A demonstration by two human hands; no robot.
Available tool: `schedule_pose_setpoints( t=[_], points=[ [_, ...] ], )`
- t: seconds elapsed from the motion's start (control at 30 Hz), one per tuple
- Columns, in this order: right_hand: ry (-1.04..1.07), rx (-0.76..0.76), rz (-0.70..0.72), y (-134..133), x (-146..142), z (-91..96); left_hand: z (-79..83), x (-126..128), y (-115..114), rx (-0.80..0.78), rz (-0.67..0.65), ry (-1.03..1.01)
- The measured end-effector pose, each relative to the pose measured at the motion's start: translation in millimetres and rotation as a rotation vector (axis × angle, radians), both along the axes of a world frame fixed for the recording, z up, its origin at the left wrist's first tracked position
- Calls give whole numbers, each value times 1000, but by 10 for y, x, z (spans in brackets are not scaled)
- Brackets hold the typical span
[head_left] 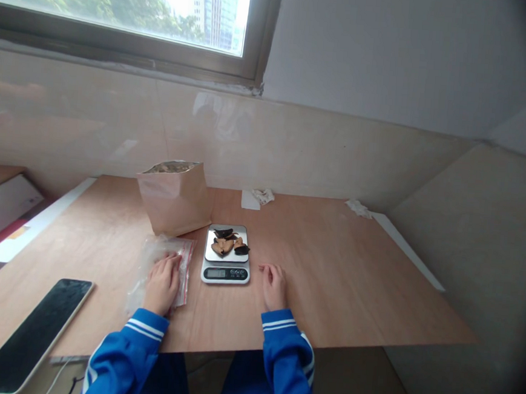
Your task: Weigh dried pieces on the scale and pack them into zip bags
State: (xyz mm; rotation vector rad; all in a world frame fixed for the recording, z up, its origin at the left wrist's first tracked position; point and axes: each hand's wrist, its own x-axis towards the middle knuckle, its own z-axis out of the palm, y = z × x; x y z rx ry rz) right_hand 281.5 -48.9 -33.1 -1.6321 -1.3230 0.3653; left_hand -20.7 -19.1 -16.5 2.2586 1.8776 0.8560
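My left hand (163,281) lies on a stack of clear zip bags (138,281) with a red seal strip, its fingers loosely stretched over the plastic. To the right of the scale my right hand (275,286) rests on the table, fingers slightly bent and holding nothing. Between both hands stands a small digital kitchen scale (225,281). Several brown dried pieces with dark rinds (223,246) sit on its silvery plate; their exact kind I cannot tell. The digits on its display are too faint to read. Behind the bags an open kraft paper pouch (176,199) stands upright, its contents barely visible.
A large phone or tablet (33,334) lies at the table's front left corner, with a white cable below. Crumpled tissue (263,196) and a white card (250,200) lie at the back edge; more tissue (358,209) is at the back right. The wooden table (329,275) meets a tiled wall.
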Motion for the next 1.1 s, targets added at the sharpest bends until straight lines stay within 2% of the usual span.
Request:
schedule_pose_setpoints(
  t=[0.87, 1.0, 1.1],
  points=[
    [-106, -12, -21, 2, -6, -36, 82, 50, -41, -76, 11, 36],
    [-146, 34, -16, -8, -53, 4, 160, 90, -86, -71, 60, 88],
    [-274, 86, 55, 15, -154, 96, 257, 119, -107, -120, 121, 211]
  ],
)
